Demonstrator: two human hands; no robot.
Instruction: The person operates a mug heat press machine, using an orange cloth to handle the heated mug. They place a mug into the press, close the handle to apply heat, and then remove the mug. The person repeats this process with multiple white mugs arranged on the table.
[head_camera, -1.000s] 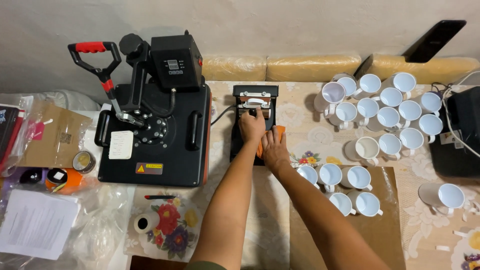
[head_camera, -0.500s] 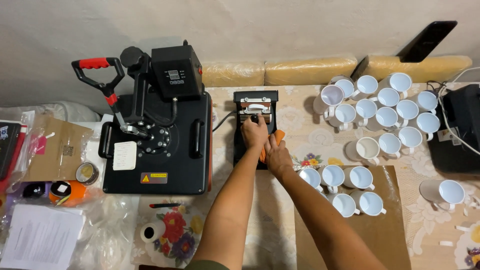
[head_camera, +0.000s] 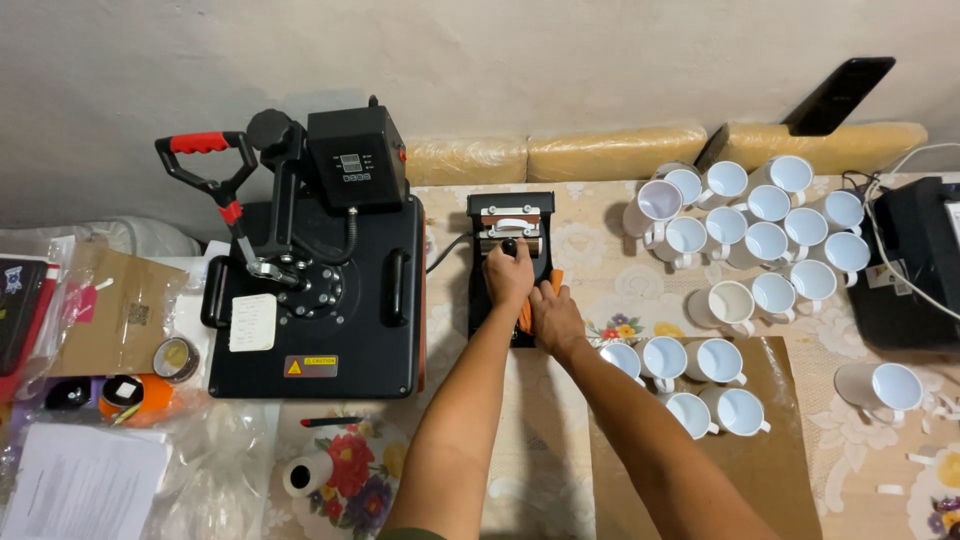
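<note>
Mug press (head_camera: 511, 225), mugs (head_camera: 700, 360) seemingly near.

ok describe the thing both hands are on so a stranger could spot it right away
Start at the big black heat press with the red-gripped lever on the left of the table. Just to its right, between it and the cluster of white mugs, sits a small black mug press, with the left hand and right hand on it. Unlike its neighbours, it is narrow, with an orange strip by the fingers.
</note>
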